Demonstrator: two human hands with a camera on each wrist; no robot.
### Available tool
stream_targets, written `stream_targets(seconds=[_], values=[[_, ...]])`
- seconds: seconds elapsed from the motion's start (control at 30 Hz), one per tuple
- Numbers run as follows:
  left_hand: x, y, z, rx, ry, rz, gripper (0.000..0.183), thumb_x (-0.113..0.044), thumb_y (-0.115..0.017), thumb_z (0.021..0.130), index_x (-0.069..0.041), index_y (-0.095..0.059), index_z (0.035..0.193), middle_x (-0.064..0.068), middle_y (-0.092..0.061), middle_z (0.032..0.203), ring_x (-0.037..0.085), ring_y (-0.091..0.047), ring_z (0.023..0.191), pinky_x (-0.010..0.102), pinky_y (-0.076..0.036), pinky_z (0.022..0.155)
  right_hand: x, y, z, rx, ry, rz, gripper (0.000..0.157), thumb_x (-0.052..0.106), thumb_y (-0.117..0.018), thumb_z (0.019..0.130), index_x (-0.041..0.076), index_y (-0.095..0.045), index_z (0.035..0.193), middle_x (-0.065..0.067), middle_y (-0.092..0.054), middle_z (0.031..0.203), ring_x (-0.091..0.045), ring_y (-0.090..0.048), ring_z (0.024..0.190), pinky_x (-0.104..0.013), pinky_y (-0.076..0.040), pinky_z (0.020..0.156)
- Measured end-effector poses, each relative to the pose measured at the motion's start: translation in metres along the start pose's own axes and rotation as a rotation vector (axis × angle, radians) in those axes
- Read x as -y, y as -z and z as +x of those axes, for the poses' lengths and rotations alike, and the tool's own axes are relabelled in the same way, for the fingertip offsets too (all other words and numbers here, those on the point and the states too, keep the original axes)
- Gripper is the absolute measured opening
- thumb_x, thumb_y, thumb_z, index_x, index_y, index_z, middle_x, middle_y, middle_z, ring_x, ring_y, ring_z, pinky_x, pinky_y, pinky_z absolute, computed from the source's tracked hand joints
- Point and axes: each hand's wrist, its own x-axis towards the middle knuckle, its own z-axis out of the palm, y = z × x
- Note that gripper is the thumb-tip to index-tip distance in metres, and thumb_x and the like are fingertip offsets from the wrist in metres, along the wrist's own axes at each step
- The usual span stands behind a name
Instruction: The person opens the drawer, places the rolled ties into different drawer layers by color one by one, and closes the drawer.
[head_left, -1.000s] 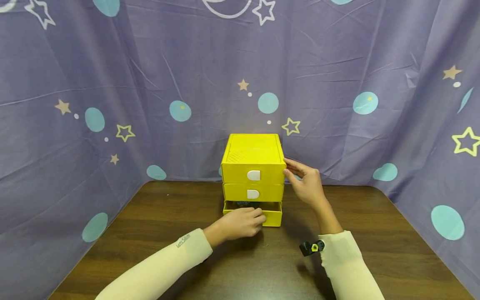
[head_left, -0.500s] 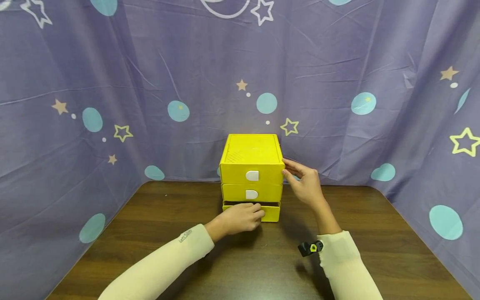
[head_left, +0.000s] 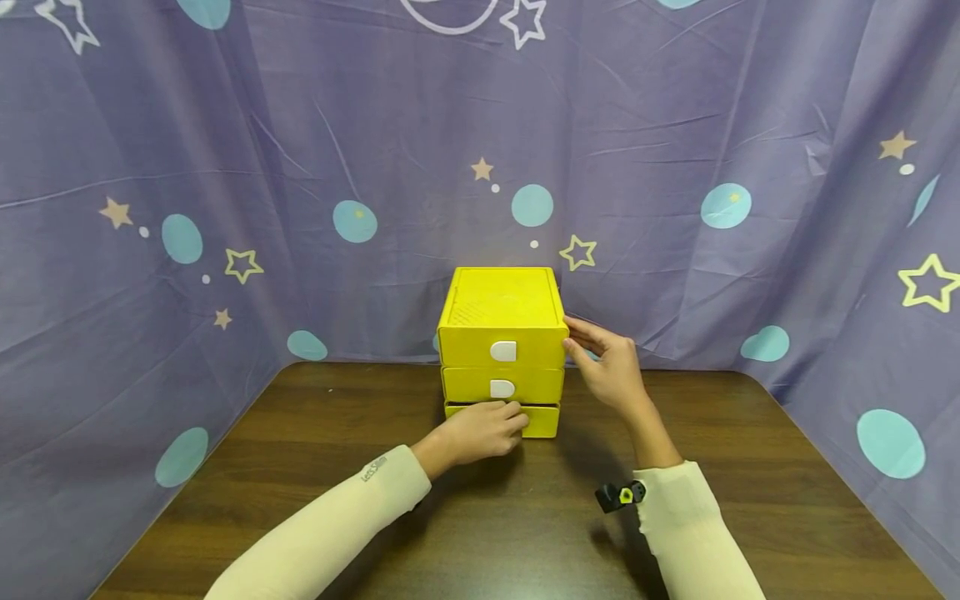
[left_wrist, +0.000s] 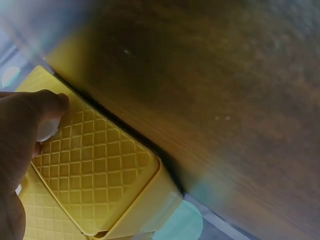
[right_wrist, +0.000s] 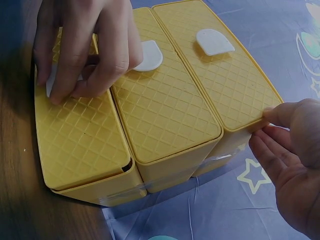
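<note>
A yellow three-drawer cabinet (head_left: 501, 300) has white half-round handles and a waffle-patterned front. My left hand (head_left: 482, 431) pinches the white handle (left_wrist: 48, 130) of the bottom drawer (head_left: 542, 422). Only a narrow dark gap shows above that drawer, and its contents are hidden. In the right wrist view its front stands slightly out from the casing. My right hand (head_left: 613, 369) rests on the cabinet's upper right corner. There the thumb touches the front edge while the fairly straight fingers lie against the side. The middle drawer (right_wrist: 167, 107) and top drawer (right_wrist: 235, 80) are fully in.
Under the cabinet is a dark brown wooden table (head_left: 337, 433). A purple curtain (head_left: 420, 108) with stars and teal dots hangs close behind it and along both sides. A black strap mount (head_left: 621, 497) sits at the right wrist.
My left hand has pushed the bottom drawer inward, away from me, so its opening has shrunk to a thin gap. The right hand has stayed at the cabinet's corner.
</note>
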Motion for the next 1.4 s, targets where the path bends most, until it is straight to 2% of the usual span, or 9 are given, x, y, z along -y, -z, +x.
stream_targets(seconds=[0.27, 0.4, 0.63, 0.83, 0.93, 1.13, 1.23, 1.4], values=[[0.002, -0.003, -0.002, 0.0, 0.008, 0.037, 0.015, -0.019, -0.062, 0.101, -0.026, -0.076, 0.102, -0.002, -0.057, 0.106, 0.019, -0.053, 0.104, 0.029, -0.049, 0.096, 0.001, -0.001, 0.001, 0.002, -0.003, 0.005, 0.033, -0.015, -0.069, 0.09, -0.017, -0.065, 0.122, -0.031, -0.069, 0.115, -0.044, -0.071, 0.102, -0.036, -0.058, 0.086], [0.003, -0.002, -0.003, -0.003, 0.006, 0.041, 0.015, -0.019, -0.063, 0.101, -0.026, -0.076, 0.102, -0.002, -0.057, 0.106, 0.02, -0.054, 0.105, 0.029, -0.049, 0.096, 0.003, -0.001, 0.001, 0.004, -0.006, 0.006, 0.033, -0.015, -0.069, 0.09, -0.017, -0.065, 0.122, -0.031, -0.069, 0.115, -0.045, -0.071, 0.102, -0.035, -0.058, 0.086], [0.001, -0.004, -0.004, -0.004, 0.011, 0.045, 0.018, -0.018, -0.06, 0.102, -0.026, -0.076, 0.101, -0.002, -0.057, 0.106, 0.02, -0.053, 0.104, 0.028, -0.049, 0.091, 0.003, -0.003, 0.001, 0.008, -0.009, 0.009, 0.033, -0.014, -0.069, 0.09, -0.017, -0.066, 0.122, -0.031, -0.069, 0.116, -0.044, -0.071, 0.102, -0.04, -0.057, 0.086], [0.001, -0.005, -0.004, -0.008, 0.007, 0.051, 0.019, -0.018, -0.059, 0.102, -0.026, -0.076, 0.1, -0.002, -0.057, 0.106, 0.02, -0.053, 0.102, 0.028, -0.049, 0.091, 0.004, -0.003, 0.001, 0.003, -0.016, 0.016, 0.033, -0.014, -0.069, 0.09, -0.016, -0.066, 0.123, -0.031, -0.069, 0.116, -0.043, -0.071, 0.102, -0.029, -0.058, 0.086], [0.0, -0.003, -0.004, -0.007, 0.014, 0.053, 0.018, -0.018, -0.06, 0.101, -0.026, -0.076, 0.1, -0.002, -0.058, 0.107, 0.019, -0.054, 0.103, 0.027, -0.049, 0.09, 0.002, -0.003, 0.001, 0.004, -0.012, 0.013, 0.033, -0.015, -0.069, 0.09, -0.016, -0.066, 0.122, -0.031, -0.069, 0.115, -0.043, -0.071, 0.102, -0.027, -0.058, 0.086], [-0.005, -0.001, -0.005, 0.012, 0.044, 0.034, 0.017, -0.017, -0.061, 0.101, -0.025, -0.076, 0.101, -0.002, -0.057, 0.107, 0.019, -0.054, 0.101, 0.026, -0.05, 0.089, -0.026, -0.006, -0.001, 0.007, -0.016, -0.013, 0.034, -0.011, -0.07, 0.091, -0.012, -0.067, 0.125, -0.027, -0.07, 0.118, -0.041, -0.072, 0.103, -0.033, -0.058, 0.087], [-0.007, 0.003, -0.005, 0.027, 0.073, 0.002, 0.014, -0.019, -0.063, 0.101, -0.025, -0.075, 0.103, -0.002, -0.058, 0.107, 0.018, -0.053, 0.099, 0.026, -0.049, 0.085, -0.038, -0.003, -0.003, 0.022, -0.035, -0.023, 0.035, -0.004, -0.072, 0.093, -0.006, -0.068, 0.128, -0.022, -0.071, 0.119, -0.036, -0.072, 0.104, -0.026, -0.057, 0.088], [-0.008, 0.011, -0.004, 0.025, 0.155, -0.094, 0.009, -0.022, -0.064, 0.101, -0.022, -0.072, 0.105, -0.003, -0.061, 0.108, 0.017, -0.054, 0.096, 0.025, -0.048, 0.079, -0.045, 0.008, -0.008, 0.057, -0.086, -0.011, 0.035, 0.008, -0.072, 0.096, 0.004, -0.07, 0.13, -0.013, -0.075, 0.116, -0.028, -0.073, 0.102, -0.015, -0.054, 0.085]])
